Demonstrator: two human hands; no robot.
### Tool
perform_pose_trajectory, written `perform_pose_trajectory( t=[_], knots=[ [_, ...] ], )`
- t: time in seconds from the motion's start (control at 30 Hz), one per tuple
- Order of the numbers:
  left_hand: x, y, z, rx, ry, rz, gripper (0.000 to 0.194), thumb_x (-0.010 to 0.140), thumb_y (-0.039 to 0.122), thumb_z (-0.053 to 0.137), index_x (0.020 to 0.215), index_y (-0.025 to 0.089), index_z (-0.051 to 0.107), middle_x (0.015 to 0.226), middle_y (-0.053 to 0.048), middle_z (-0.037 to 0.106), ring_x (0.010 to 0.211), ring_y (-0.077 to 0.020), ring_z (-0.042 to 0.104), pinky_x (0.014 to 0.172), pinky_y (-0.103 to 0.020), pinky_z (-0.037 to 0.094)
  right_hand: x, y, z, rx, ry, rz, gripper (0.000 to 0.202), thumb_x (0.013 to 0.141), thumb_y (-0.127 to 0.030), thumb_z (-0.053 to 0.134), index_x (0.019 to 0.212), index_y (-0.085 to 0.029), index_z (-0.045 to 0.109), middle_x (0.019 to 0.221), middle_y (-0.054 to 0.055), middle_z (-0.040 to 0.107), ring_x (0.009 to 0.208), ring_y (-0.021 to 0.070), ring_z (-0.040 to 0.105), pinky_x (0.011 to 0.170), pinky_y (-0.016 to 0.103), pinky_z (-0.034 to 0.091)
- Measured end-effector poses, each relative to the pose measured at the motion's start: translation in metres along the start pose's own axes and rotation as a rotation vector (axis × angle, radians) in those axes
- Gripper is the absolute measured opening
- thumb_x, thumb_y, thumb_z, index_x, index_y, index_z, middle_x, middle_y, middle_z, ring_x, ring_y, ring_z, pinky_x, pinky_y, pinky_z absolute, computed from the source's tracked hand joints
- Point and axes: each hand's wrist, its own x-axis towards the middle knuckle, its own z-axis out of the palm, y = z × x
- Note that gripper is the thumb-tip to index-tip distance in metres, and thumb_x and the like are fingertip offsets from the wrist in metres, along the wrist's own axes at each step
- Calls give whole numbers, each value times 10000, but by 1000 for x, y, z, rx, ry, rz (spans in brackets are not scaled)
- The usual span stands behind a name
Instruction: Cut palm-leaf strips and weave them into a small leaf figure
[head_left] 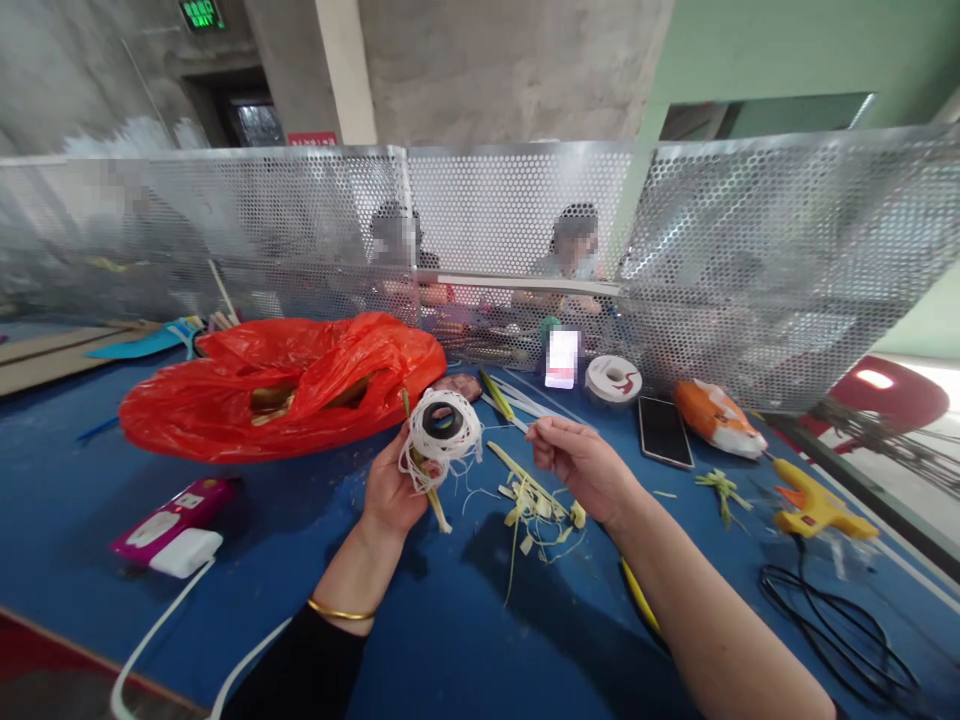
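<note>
My left hand (394, 485) is closed round a roll of white cord (465, 425) with a black ring-shaped core; loose loops hang from it. Also in that hand is a thin yellow-green stalk (437, 510), its cut end pointing down. To the right, my right hand (574, 455) is held in a pinch above the table; what its fingertips grip is too fine to make out. Between and below the hands lie pale yellow-green leaf scraps (536, 505). Just beyond the right hand are white strips (529, 400) and a yellow-green piece (495, 395).
A red plastic bag (337, 345) lies left, with a magenta power strip (161, 525) nearer me. A white spool (613, 380), black phone (665, 432), orange-white packet (720, 420) and yellow glue gun (821, 505) stand right. A perforated metal screen (517, 190) crosses behind; people sit beyond it.
</note>
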Motion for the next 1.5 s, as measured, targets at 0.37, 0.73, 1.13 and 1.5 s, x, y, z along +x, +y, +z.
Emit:
perform_pose_trajectory(
  t=[0.37,0.73,1.13,1.5],
  knots=[
    [-9,-7,5,82,-93,-160,232,893,183,493,809,116,699,745,-82,741,691,-205,709,737,-329,581,-3,-1,14,378,-20,-88,176,772,-313,655,673,-219,544,656,-27,498,673,136,562,553,227,443],
    [-23,-4,6,286,-340,9,169,712,186,734,636,148,588,642,-7,593,575,-133,576,560,-227,457,-23,-34,22,199,39,-324,232,783,-305,591,585,-203,527,601,-18,403,589,132,462,575,275,432],
    [-16,-5,0,711,-448,8,313,697,372,781,623,125,605,605,1,525,526,-88,443,509,-208,304,-38,-58,15,297,-25,-469,203,806,-188,576,604,-170,594,606,-19,444,594,100,487,597,223,454],
    [-13,-9,3,1115,-496,162,292,815,419,656,709,148,680,700,6,506,591,-98,374,549,-235,274,-44,-60,21,169,-5,-549,216,833,-196,567,618,-176,582,612,-16,464,615,125,541,597,250,462]
  ],
)
